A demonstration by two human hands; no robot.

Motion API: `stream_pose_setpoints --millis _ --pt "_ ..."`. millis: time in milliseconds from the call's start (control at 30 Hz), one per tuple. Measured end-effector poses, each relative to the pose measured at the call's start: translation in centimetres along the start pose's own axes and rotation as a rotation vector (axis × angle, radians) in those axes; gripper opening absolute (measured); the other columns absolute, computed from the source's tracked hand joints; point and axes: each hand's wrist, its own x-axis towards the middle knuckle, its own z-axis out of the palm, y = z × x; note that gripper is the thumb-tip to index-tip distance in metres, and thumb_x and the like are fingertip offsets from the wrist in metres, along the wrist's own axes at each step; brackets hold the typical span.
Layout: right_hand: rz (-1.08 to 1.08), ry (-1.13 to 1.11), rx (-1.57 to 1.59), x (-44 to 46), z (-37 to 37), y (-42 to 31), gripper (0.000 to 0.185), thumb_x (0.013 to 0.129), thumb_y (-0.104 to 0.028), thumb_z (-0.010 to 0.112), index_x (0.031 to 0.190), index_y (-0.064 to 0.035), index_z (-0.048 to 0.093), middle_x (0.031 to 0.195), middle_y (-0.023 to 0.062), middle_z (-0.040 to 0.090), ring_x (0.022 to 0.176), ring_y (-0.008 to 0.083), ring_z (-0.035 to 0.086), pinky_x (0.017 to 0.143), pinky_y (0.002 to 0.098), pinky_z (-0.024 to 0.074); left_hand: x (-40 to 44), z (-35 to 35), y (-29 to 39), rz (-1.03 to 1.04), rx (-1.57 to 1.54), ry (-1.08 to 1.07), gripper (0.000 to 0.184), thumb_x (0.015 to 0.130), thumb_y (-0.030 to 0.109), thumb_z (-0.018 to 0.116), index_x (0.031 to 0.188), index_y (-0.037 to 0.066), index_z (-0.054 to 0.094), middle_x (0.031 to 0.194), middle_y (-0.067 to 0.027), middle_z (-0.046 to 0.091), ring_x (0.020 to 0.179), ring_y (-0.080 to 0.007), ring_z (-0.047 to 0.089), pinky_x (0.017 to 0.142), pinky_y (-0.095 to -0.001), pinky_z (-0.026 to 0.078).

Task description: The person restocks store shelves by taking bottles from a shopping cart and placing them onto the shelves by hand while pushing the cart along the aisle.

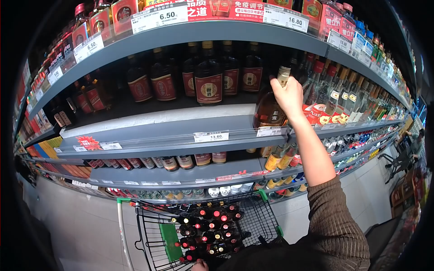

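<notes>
My right hand (289,95) reaches up to the middle shelf, its fingers wrapped round the neck of a dark liquor bottle (270,108) with a gold cap. The bottle stands about upright at the shelf's front, above a price tag (272,131). Only part of my left hand (200,265) shows at the bottom edge, beside the bottles in the shopping cart (143,226). Its fingers look closed, but what they hold is hidden. Dark bottles with red caps (217,213) fill much of the cart.
Flat dark bottles with red labels (209,81) stand further left on the middle shelf (172,128). Clear bottles (333,99) crowd its right side. The upper shelf edge (226,34) juts out above. Lower shelves hold more bottles (169,163). Tiled floor (86,217) lies around the cart.
</notes>
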Motion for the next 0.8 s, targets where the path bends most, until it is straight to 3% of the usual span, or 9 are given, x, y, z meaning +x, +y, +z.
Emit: stream_pose_setpoints --millis 133,333,433,467,567,633,700,800 --pt "0.036 0.026 -0.016 -0.5 -0.2 -0.4 0.038 0.084 -0.037 0.065 0.077 -0.0008 0.059 0.067 0.0141 0.063 0.065 0.0325 0.063 0.064 0.0409 0.0473 0.0 0.5 -0.4 -0.013 0.032 -0.005 0.016 0.085 0.029 0.062 0.094 0.018 0.07 0.081 -0.0171 0.069 0.075 -0.0367 0.067 0.066 -0.0489 0.054" --pt "0.006 0.044 0.004 -0.8 -0.1 -0.3 0.036 0.085 -0.035 0.067 0.085 -0.0003 0.058 0.071 0.0155 0.065 0.07 0.0323 0.065 0.068 0.0412 0.0489 0.2 2.0 -1.8 0.064 0.045 0.059 0.019 0.086 0.03 0.06 0.093 0.016 0.069 0.078 -0.0181 0.068 0.071 -0.038 0.067 0.063 -0.0491 0.053" --pt "-0.012 0.039 0.056 -1.2 -0.2 -0.4 0.04 0.085 -0.04 0.064 0.095 -0.0011 0.06 0.069 0.018 0.066 0.074 0.0402 0.067 0.071 0.0478 0.0508 0.2 1.7 -1.8 0.06 -0.006 0.021 0.02 0.087 0.03 0.059 0.093 0.014 0.069 0.078 -0.0186 0.068 0.07 -0.039 0.066 0.063 -0.0496 0.053" --pt "0.032 -0.038 0.09 -1.3 -0.7 -0.7 0.042 0.086 -0.035 0.066 0.106 0.0016 0.057 0.085 0.0206 0.067 0.086 0.0393 0.065 0.077 0.0464 0.0496 0.1 1.5 -1.6 0.064 -0.019 0.029 0.02 0.087 0.03 0.059 0.093 0.013 0.069 0.077 -0.0186 0.068 0.07 -0.0393 0.066 0.062 -0.0498 0.053" --pt "-0.241 0.241 0.041 -2.9 0.0 -0.1 0.054 0.084 -0.026 0.07 0.122 0.005 0.048 0.116 0.0241 0.058 0.11 0.0384 0.055 0.092 0.0446 0.044 0.0 0.9 -1.2 0.071 -0.046 0.042 0.02 0.088 0.029 0.058 0.092 0.012 0.068 0.077 -0.0187 0.068 0.07 -0.0402 0.066 0.062 -0.0504 0.052" --pt "-0.472 0.353 -0.005 -4.3 -0.5 -0.5 0.069 0.08 -0.018 0.072 0.134 0.006 0.037 0.139 0.0237 0.041 0.128 0.0397 0.039 0.106 0.0468 0.0329 -0.1 0.7 -1.1 0.06 -0.047 0.03 0.021 0.088 0.029 0.057 0.092 0.012 0.068 0.077 -0.019 0.068 0.07 -0.041 0.065 0.062 -0.0508 0.052" --pt "-0.614 0.419 -0.047 -6.4 -1.0 -1.0 0.074 0.076 -0.016 0.072 0.139 0.0026 0.036 0.145 0.0231 0.036 0.137 0.042 0.029 0.113 0.0548 0.0218 -0.1 0.6 -1.0 0.059 -0.043 0.041 0.021 0.087 0.03 0.059 0.093 0.012 0.069 0.078 -0.0182 0.069 0.07 -0.0404 0.066 0.061 -0.0495 0.053" --pt "-0.62 0.372 -0.144 -9.2 -0.6 -0.8 0.072 0.077 -0.023 0.069 0.14 -0.0031 0.04 0.148 0.0238 0.031 0.14 0.0444 0.023 0.113 0.0604 0.0156 0.1 1.4 -1.4 0.032 0.017 0.031 0.019 0.084 0.026 0.062 0.094 0.01 0.068 0.08 -0.0176 0.068 0.074 -0.0379 0.066 0.066 -0.0474 0.053"
